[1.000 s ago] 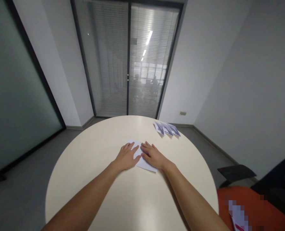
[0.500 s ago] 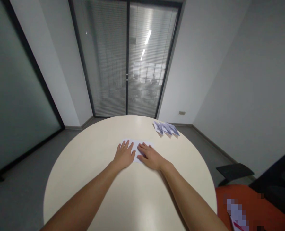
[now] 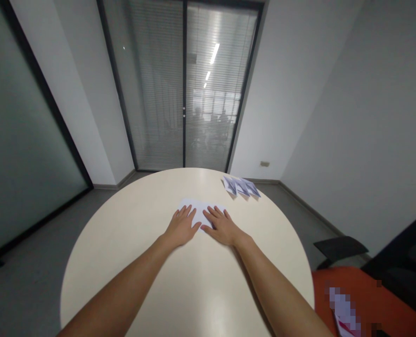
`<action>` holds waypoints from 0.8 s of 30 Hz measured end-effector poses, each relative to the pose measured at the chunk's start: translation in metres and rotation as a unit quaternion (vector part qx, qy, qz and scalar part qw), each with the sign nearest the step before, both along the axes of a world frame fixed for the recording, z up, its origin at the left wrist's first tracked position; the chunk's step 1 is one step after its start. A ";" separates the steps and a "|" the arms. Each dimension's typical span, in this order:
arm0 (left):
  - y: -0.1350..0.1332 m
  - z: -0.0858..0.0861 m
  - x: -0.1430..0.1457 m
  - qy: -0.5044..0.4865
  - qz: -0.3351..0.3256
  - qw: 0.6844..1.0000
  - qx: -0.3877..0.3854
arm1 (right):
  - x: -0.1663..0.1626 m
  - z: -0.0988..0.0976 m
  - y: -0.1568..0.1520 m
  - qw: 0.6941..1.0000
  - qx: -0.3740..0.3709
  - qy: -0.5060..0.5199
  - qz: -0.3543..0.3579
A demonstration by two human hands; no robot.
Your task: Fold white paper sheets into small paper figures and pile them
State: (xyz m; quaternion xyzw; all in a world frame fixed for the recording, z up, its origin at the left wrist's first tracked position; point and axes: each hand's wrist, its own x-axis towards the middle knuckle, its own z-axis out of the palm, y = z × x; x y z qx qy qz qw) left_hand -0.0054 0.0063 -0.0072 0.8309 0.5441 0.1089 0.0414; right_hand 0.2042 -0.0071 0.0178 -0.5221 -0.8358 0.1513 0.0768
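Note:
A white sheet of paper [image 3: 199, 214] lies flat on the round cream table [image 3: 130, 234], partly covered by both hands. On its left part rests my left hand [image 3: 180, 228], palm down with the fingers spread. My right hand [image 3: 222, 225] lies flat over the right part, its fingers also apart. The two thumbs point toward each other near the paper's near edge, with a small gap between them. How the paper is folded under the palms is hidden.
Several folded paper pieces [image 3: 241, 187] overlap near the table's far right edge. An orange chair [image 3: 373, 299] with a black armrest [image 3: 341, 248] stands at the right. Beyond the table is a glass partition with blinds [image 3: 159, 93].
My right hand's fingers have spread wider, and my left thumb has moved toward the right one. The paper has shifted slightly away from me, with more of its far edge showing.

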 end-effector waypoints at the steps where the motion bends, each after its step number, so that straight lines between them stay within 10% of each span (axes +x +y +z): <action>1: 0.001 0.000 -0.001 0.001 -0.001 1.000 0.001 | 0.000 0.000 0.000 1.000 -0.005 -0.001 0.008; 16: 0.013 0.009 -0.024 0.008 0.031 0.999 0.029 | 0.017 0.010 0.002 0.997 -0.073 -0.031 -0.025; 24: -0.001 0.013 -0.012 -0.032 -0.082 0.996 -0.034 | 0.018 0.007 0.002 0.997 -0.047 -0.019 -0.050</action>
